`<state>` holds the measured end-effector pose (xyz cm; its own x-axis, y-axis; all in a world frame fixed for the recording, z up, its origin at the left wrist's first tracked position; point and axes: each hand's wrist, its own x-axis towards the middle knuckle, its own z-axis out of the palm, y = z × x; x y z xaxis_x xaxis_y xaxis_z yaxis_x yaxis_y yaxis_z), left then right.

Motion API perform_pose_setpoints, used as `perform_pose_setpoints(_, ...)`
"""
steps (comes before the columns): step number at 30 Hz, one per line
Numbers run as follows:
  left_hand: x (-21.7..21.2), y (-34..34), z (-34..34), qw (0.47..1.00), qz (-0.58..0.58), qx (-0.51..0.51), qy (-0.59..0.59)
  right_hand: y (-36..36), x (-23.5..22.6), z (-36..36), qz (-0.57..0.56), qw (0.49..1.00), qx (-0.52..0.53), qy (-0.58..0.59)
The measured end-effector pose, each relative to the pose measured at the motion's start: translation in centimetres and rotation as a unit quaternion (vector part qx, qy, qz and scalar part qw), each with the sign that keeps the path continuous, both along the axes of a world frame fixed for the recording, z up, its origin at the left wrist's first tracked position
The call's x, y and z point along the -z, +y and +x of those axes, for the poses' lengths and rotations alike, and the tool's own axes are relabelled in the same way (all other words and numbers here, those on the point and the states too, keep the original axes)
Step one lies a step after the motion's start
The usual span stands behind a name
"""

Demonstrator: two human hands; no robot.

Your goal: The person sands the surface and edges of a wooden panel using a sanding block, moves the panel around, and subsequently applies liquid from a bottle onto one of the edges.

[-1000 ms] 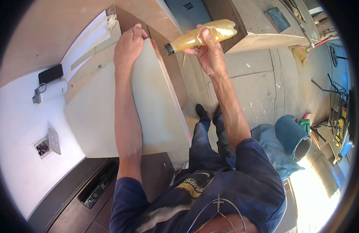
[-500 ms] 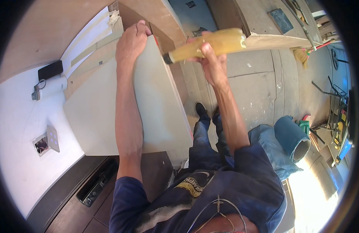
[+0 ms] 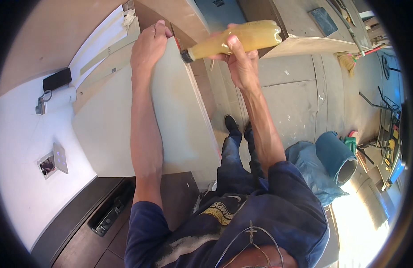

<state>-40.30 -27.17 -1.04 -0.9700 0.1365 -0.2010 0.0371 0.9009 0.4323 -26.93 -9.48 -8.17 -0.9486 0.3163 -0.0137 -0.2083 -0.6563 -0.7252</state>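
Note:
A large pale grey-white board (image 3: pixel 108 116) lies at the left. My left hand (image 3: pixel 148 48) is at its far end, fingers curled over the edge and thumb side up, and the forearm runs along the face. Out to the right, my right hand (image 3: pixel 243 67) grips a soft plastic bottle (image 3: pixel 260 36) of yellowish liquid, probably glue. The bottle is held nearly level, its black nozzle (image 3: pixel 186 56) pointing left at the board's narrow right edge (image 3: pixel 195 82). Whether the tip touches that edge, I cannot tell.
Wooden cabinet panels (image 3: pixel 175 27) rise beyond the board. A dark phone (image 3: pixel 57 80) and a white bottle (image 3: pixel 59 99) are at the left, above an open wall socket (image 3: pixel 48 165). A blue roll (image 3: pixel 335 156) lies at right on plastic; a broom (image 3: pixel 348 62) stands farther off.
The right hand and the bottle have moved slightly up and left, bringing the nozzle over to the board's edge. The left hand stays at the board's far end.

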Motion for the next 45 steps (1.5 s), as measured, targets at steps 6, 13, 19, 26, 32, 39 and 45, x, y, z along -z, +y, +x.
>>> perform_pose_setpoints(6,-0.3,-0.6,0.3,1.000,0.002,-0.002,-0.002,-0.5,-0.1,3.2,0.018,0.999,-0.013,-0.023)
perform_pose_setpoints(13,0.3,-0.5,-0.1,1.000,-0.010,0.004,-0.003,-0.1,-0.2,1.1,0.021,1.000,-0.011,-0.004)
perform_pose_setpoints(19,-0.3,0.2,0.3,1.000,-0.006,0.003,-0.004,-0.5,1.5,3.3,0.000,0.999,-0.002,-0.034)
perform_pose_setpoints(26,0.2,-0.7,-0.1,1.000,-0.009,0.001,-0.002,-0.7,1.8,2.2,0.015,1.000,-0.002,-0.023)
perform_pose_setpoints(32,-0.1,-0.2,0.2,1.000,0.001,0.000,-0.003,0.2,2.6,1.9,-0.061,0.998,0.004,-0.023)
perform_pose_setpoints(39,0.2,-0.7,0.2,1.000,0.002,0.002,0.004,-0.5,3.6,0.7,-0.116,0.992,-0.014,-0.039)
perform_pose_setpoints(45,0.2,-0.3,0.1,1.000,-0.001,-0.001,-0.011,-1.0,3.3,0.3,-0.079,0.996,0.020,-0.035)
